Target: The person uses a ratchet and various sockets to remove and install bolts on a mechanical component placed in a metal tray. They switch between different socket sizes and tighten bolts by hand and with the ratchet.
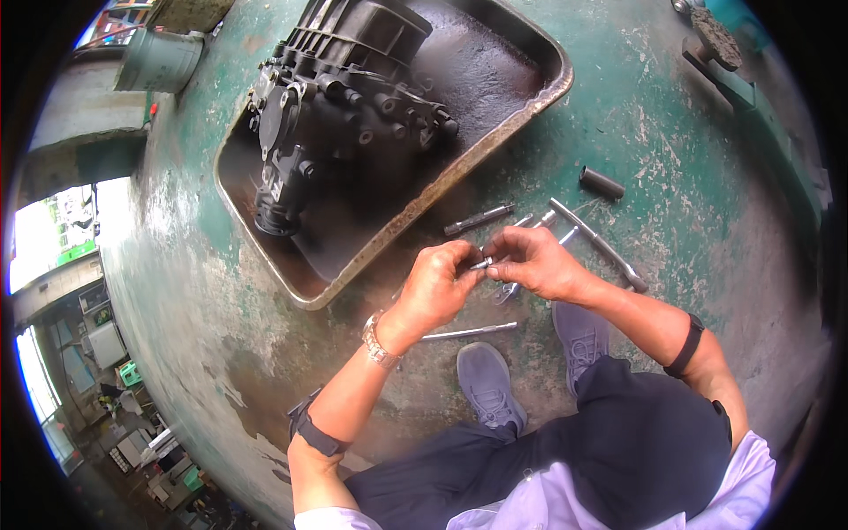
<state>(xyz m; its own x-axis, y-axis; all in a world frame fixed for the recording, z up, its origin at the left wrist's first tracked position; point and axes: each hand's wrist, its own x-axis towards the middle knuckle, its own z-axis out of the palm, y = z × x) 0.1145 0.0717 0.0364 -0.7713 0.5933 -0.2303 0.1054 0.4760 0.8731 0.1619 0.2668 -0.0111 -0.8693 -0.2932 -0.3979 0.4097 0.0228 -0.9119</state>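
Note:
Between the fingertips of both hands is a small silvery metal piece (pixel 482 263); it may be a bolt or a socket, its shape mostly covered. My left hand (pixel 439 281) pinches its left end, and my right hand (pixel 533 262) pinches its right end. Under and around the hands, tools lie on the floor: a dark-and-silver rod (pixel 478 219), a long metal bar handle (pixel 599 245) and a wrench (pixel 506 293) partly hidden by my right hand. A dark tube-like socket (pixel 602 183) lies farther off to the right.
Ahead stands a large metal tray (pixel 415 208) with a rusty rim, holding a dark, greasy gearbox (pixel 349 97). Near my shoes (pixel 488 384) lies another silver bar (pixel 470 332). A green metal frame (pixel 760 124) is at far right, a grey bucket (pixel 159 60) at far left.

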